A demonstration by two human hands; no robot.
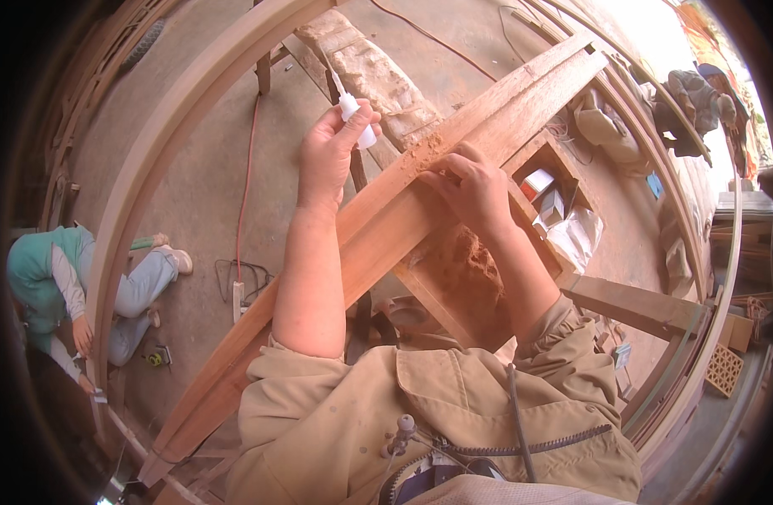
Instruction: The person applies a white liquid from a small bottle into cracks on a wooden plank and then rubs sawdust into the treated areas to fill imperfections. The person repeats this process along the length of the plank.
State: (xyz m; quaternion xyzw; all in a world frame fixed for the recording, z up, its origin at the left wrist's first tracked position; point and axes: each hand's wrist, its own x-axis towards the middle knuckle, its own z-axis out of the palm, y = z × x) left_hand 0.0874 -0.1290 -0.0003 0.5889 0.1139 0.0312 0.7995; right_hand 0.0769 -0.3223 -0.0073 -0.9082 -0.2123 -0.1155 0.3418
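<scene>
- Left hand [326, 156], upper middle of the frame: grip pinching a small white bottle [354, 114], thin nozzle pointing up and left.
- Bottle held just above the plank [378, 223], not touching it.
- Right hand [475, 189], right of centre: fingers bent, tips pressed on the plank's top face beside a patch of sawdust [424, 151]; holding nothing, grip part spread.
- Plank long and reddish, running from lower left to upper right across the frame, both forearms over it.
- Beige jacket sleeves [319, 383] pushed back to the elbows, lower middle.
- Under the right hand, right of centre: an open wooden box [563, 168] with small cartons [548, 195] and a white bag [578, 237] just beside them.
- Pile of red-brown dust [466, 261] below the right wrist.
- Curved wooden frame [142, 181] arching through the upper left; another curved frame [698, 252] along the right edge.
- Concrete floor [201, 168] beneath, with a red cable [248, 168] leading down to a power strip [237, 300], left of centre.
- Another person [58, 286] in a teal vest and pale trousers crouched at the far left, well apart from the plank.
- Yellow tape measure [155, 358] on the floor near that person.
</scene>
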